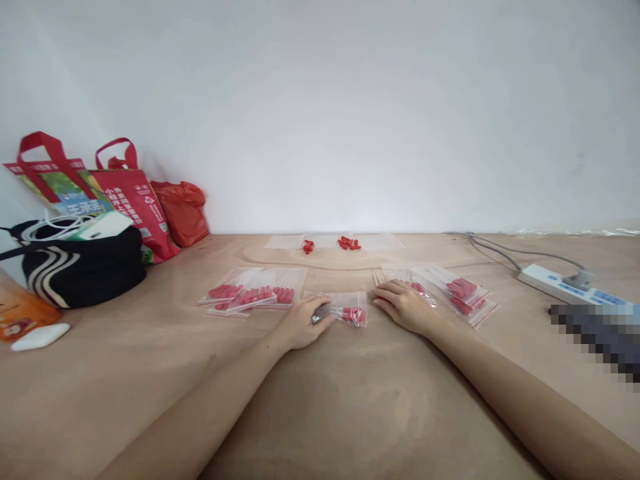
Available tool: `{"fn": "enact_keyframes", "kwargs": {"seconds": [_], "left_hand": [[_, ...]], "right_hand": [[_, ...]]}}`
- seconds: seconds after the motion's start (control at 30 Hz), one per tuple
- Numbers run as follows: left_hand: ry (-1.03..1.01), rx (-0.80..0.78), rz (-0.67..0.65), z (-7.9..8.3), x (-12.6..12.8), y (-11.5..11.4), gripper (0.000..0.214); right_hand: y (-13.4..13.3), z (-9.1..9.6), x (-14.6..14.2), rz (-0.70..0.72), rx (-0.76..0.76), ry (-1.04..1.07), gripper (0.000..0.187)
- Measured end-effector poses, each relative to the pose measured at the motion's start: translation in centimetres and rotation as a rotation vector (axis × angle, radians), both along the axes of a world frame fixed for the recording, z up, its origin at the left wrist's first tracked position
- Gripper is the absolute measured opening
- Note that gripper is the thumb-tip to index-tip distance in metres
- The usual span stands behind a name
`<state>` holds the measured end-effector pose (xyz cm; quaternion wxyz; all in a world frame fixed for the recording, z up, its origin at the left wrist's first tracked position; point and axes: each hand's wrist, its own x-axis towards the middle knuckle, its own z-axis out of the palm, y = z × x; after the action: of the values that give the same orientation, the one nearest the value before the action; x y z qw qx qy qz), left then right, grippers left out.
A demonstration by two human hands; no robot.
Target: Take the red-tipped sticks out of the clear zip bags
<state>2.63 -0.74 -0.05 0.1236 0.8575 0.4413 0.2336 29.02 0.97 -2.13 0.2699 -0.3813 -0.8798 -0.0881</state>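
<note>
Enclosing red pieces (354, 314): clear bag (345, 299) in left fingers (317, 301).

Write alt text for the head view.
A person's left hand is on a clear bag of red pieces; the right hand is by similar bags on a wooden table. Shopping bags stand at left, a power strip lies at right.

Bright, diffuse light; soft shadows under arms (483, 363); edges stretched; pixelated patch (597, 337) at right.

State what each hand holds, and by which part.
The left hand holds a clear plastic bag by its left end, opposite the red pieces inside. Whether the right hand grips anything cannot be told.
</note>
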Motion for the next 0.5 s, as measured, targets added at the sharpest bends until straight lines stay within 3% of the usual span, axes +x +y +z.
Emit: {"fn": "enact_keyframes", "kwargs": {"seconds": [0.13, 0.3, 0.5], "left_hand": [[0.065, -0.041, -0.007, 0.2, -0.1, -0.2, 0.045], [0.221, -0.108, -0.085, 0.7, -0.1, -0.5, 0.060], [0.311, -0.108, -0.091, 0.9, 0.1, -0.7, 0.049]], "right_hand": [[-0.5, 0.4, -0.8, -0.048, -0.059, 0.163, 0.017], [-1.4, 0.9, -2.6, 0.026, -0.208, 0.189, 0.016], [-1.9, 1.3, -3.3, 0.161, -0.326, 0.236, 0.021]]}}
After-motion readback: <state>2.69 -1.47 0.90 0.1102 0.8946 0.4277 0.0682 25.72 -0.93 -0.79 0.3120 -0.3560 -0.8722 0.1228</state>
